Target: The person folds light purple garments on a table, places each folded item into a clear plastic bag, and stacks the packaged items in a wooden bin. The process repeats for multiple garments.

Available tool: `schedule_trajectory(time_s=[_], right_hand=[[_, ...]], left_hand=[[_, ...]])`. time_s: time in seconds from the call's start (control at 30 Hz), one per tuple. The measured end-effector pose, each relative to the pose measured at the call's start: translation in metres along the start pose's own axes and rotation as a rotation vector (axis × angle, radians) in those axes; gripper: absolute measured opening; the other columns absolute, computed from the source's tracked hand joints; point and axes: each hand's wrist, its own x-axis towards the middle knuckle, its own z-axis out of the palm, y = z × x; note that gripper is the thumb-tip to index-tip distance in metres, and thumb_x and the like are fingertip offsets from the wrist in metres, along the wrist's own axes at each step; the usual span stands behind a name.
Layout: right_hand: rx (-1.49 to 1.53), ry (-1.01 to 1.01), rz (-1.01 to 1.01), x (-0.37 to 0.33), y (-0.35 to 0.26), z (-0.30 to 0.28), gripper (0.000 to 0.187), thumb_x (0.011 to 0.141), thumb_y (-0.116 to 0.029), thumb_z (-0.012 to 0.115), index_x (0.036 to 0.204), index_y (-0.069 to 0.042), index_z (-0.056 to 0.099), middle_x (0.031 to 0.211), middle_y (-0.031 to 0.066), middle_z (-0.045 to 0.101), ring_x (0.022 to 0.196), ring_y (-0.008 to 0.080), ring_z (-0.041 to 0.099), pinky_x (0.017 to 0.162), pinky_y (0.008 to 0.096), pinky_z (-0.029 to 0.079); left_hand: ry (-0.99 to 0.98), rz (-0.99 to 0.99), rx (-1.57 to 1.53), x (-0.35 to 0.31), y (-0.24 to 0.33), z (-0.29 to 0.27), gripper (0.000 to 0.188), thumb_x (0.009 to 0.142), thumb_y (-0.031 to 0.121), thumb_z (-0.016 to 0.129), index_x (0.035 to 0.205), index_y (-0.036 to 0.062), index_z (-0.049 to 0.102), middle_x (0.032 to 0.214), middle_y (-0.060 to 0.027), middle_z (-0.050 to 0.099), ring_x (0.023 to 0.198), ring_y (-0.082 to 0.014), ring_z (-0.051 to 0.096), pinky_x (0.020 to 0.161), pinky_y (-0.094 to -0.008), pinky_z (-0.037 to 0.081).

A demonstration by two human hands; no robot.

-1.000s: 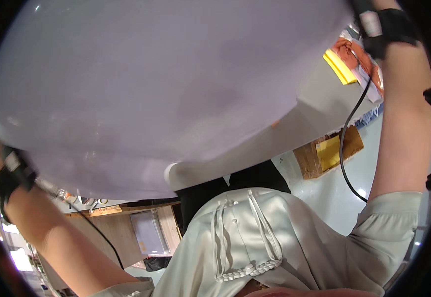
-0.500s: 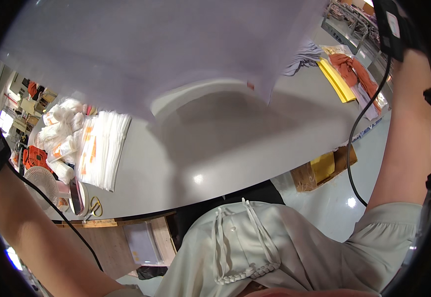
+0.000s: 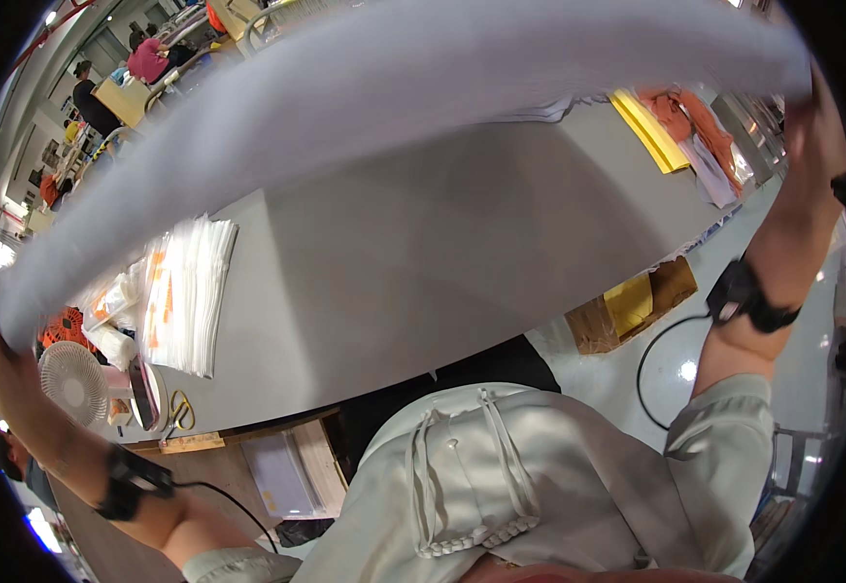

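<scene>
Cloth (image 3: 423, 87), pale purple, stretched up over the grey table (image 3: 442, 262), running long from side to side, low at the left end and high at the right in this view, with a bend in the middle; gripped at one end by the closed left hand (image 3: 1, 371), and at the other by the right hand (image 3: 815, 115), closed too but blurry

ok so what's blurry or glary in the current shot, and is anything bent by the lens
In the head view, the lavender cloth is smeared, probably by motion; in the head view, a broad shadow darkens the grey table and a bright glare spot shows on the floor; also in the head view, the table's near edge curves.
</scene>
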Motion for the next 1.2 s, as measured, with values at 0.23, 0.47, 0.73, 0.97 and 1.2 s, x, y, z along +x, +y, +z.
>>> schedule_trajectory(time_s=[0.23,0.47,0.73,0.97,1.2], right_hand=[[-0.022,-0.169,0.341,-0.143,0.016,-0.068,0.017,0.095,-0.004,0.050,0.108,0.002,0.060,0.107,0.0066,0.061,0.099,0.0123,0.056,0.092,0.0266,0.041],[-0.206,-0.566,0.834,-0.192,0.017,-0.082,0.013,0.089,-0.002,0.053,0.097,0.001,0.063,0.091,0.0020,0.061,0.088,0.0107,0.054,0.082,0.0245,0.042],[-0.209,-0.673,0.832,-0.184,0.013,-0.085,0.017,0.084,0.002,0.052,0.099,0.002,0.060,0.093,0.0024,0.056,0.081,0.0105,0.055,0.073,0.0223,0.044],[-0.113,-0.838,0.889,-0.171,0.071,-0.050,0.030,0.082,0.001,0.055,0.111,0.003,0.060,0.092,0.0045,0.059,0.076,0.0117,0.059,0.071,0.0252,0.049],[-0.091,-0.616,0.445,0.055,0.177,0.064,0.034,0.086,-0.010,0.060,0.120,-0.007,0.060,0.088,-0.0016,0.061,0.075,0.0056,0.057,0.070,0.0215,0.049]], left_hand=[[0.096,-0.424,-0.250,-0.187,-0.024,0.034,0.021,0.078,-0.004,0.038,0.084,-0.0017,0.058,0.087,-0.0037,0.050,0.074,-0.0099,0.044,0.071,-0.0189,0.036],[-0.055,-0.675,-0.234,-0.283,-0.008,0.062,0.025,0.078,-0.005,0.045,0.098,-0.0068,0.060,0.095,-0.0055,0.054,0.088,-0.0119,0.049,0.082,-0.0223,0.036],[-0.249,-0.527,0.165,-0.263,0.009,0.073,0.031,0.078,-0.007,0.051,0.108,-0.0013,0.058,0.094,-0.0088,0.050,0.086,-0.0153,0.051,0.077,-0.0228,0.040],[-0.262,-0.683,0.090,-0.203,-0.089,0.113,0.013,0.085,0.007,0.063,0.094,-0.0020,0.067,0.080,-0.0036,0.063,0.076,-0.0103,0.055,0.070,-0.0239,0.045],[-0.135,-0.089,0.079,0.093,-0.142,0.109,0.027,0.090,0.020,0.059,0.106,-0.0008,0.064,0.091,-0.0068,0.065,0.084,-0.0157,0.062,0.077,-0.0268,0.050]])
